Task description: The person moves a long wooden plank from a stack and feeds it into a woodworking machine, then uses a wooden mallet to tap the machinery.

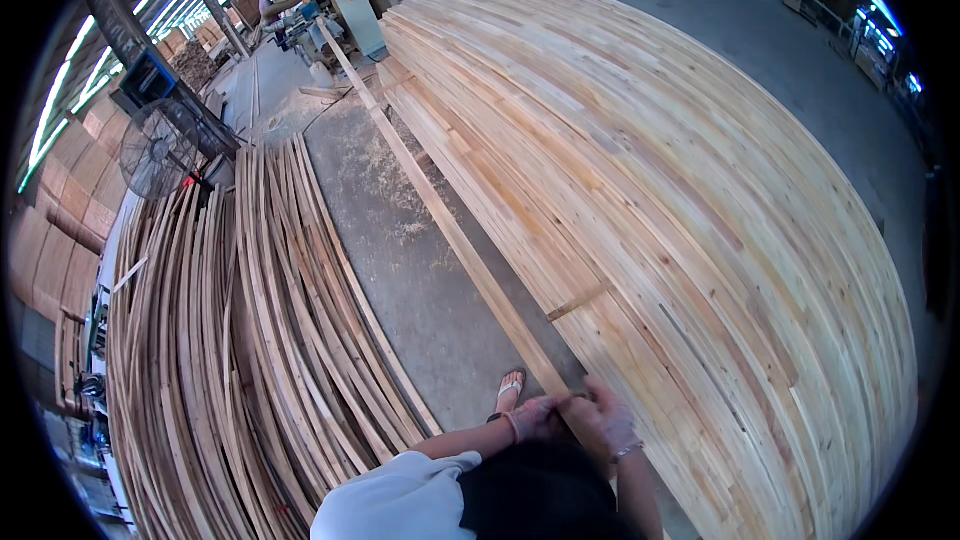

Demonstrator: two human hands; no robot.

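A long, narrow wooden strip [484, 280] runs from my hands away toward a machine at the far end. My left hand [536, 418], in a thin see-through glove, is closed around the strip's near part from its left side. On the strip's other side my right hand [612, 424], gloved too and slightly blurred, grips it close to the left one. The strip's nearest end is partly hidden by my hands and body. Close along its right lies a broad stack of pale wooden boards [660, 180], laid side by side.
On the left, many long loose strips [290, 270] lie on the floor. A standing fan [158, 148] is beyond them, near a post. Sawdust [390, 175] covers part of the floor. A pale green machine [355, 8] stands at the far end, with another person [265, 6] beyond.
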